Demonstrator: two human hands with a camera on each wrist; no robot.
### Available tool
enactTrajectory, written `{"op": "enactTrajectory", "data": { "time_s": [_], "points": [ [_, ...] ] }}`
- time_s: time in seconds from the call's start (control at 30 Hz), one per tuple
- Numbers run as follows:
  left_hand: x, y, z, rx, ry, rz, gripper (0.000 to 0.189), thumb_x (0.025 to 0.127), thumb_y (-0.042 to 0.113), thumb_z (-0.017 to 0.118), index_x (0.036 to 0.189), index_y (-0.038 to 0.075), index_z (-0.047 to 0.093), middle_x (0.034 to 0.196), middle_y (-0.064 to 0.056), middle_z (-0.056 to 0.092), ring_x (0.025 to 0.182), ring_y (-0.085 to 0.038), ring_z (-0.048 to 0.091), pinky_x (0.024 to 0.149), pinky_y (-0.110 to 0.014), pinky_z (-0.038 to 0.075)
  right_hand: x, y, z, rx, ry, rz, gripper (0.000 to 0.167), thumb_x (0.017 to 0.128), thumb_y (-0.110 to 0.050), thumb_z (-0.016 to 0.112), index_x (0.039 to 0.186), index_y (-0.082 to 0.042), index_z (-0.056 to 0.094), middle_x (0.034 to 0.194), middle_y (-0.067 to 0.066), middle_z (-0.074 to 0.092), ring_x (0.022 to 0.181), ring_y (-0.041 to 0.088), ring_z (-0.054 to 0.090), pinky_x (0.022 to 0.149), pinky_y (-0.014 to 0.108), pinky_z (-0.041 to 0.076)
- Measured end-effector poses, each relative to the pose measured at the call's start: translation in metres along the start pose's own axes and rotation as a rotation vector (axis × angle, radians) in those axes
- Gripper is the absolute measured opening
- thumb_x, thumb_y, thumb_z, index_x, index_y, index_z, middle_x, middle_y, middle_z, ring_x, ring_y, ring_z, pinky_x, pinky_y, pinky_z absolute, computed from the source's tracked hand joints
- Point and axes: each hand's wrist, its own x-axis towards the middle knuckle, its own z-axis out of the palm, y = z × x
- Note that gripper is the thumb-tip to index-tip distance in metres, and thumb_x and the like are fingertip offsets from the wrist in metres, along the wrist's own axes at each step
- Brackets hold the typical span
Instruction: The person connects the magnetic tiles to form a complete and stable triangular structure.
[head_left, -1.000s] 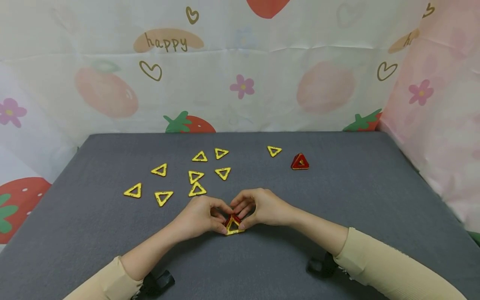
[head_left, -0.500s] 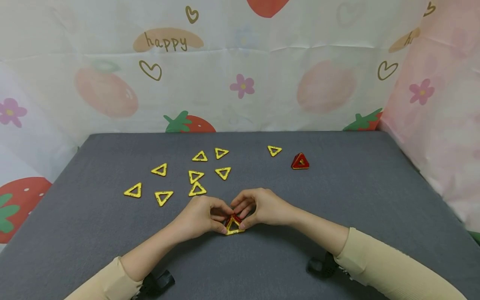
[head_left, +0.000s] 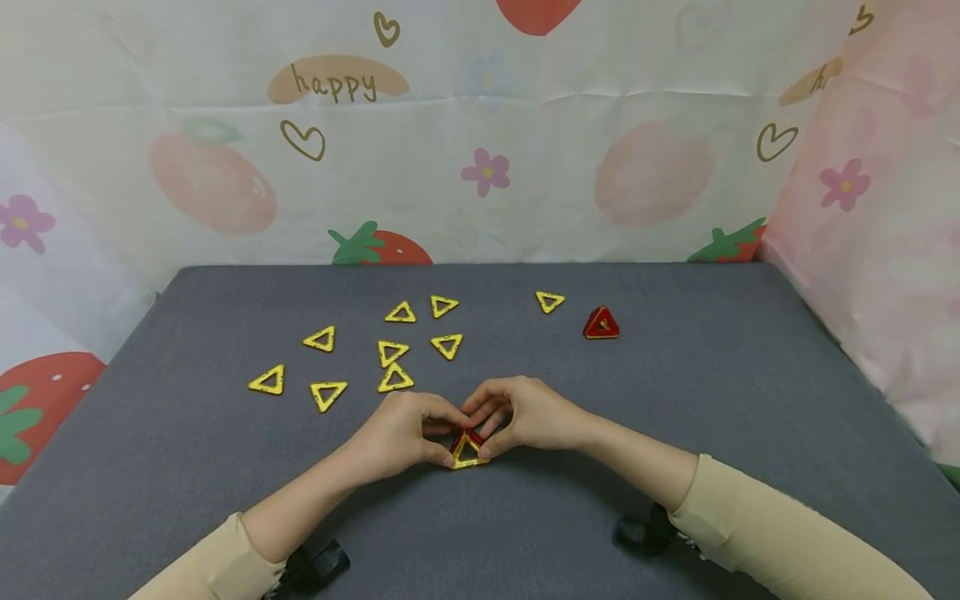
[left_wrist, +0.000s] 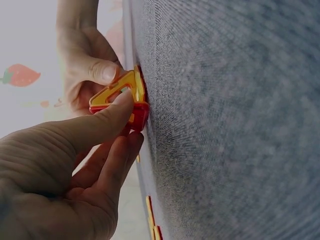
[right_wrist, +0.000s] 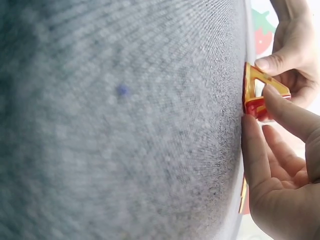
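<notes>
Near the middle of the table's front half stands a small pyramid of triangular magnetic tiles, yellow on its near face and red on its sides. My left hand pinches it from the left, thumb low on the near face and fingers behind. From the right, my right hand grips it the same way. In the left wrist view the pyramid sits between both thumbs, right at the cloth. The right wrist view shows the right thumb across its yellow face; the back is hidden by fingers.
Several loose yellow triangle tiles lie flat left of centre. One more yellow tile lies at the back right, beside a red pyramid. A printed curtain hangs behind the grey cloth-covered table.
My left index finger has shifted slightly right over the pyramid's top. The right hand, the pyramid and the loose tiles look the same.
</notes>
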Motion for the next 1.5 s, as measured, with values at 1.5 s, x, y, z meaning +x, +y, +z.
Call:
{"op": "enactTrajectory", "data": {
  "time_s": [1.5],
  "points": [
    [0.001,0.008,0.002,0.215,-0.011,0.061,0.047,0.072,0.009,0.086,0.118,0.014,0.074,0.110,0.000,0.074,0.097,-0.014,0.068,0.078,-0.020,0.054,0.005,-0.009,0.001,-0.212,-0.008,0.013,0.035,0.077,-0.022,0.085,0.110,-0.015,0.074,0.098,-0.001,0.075,0.076,0.005,0.068,0.067,0.022,0.055]
  ]
}}
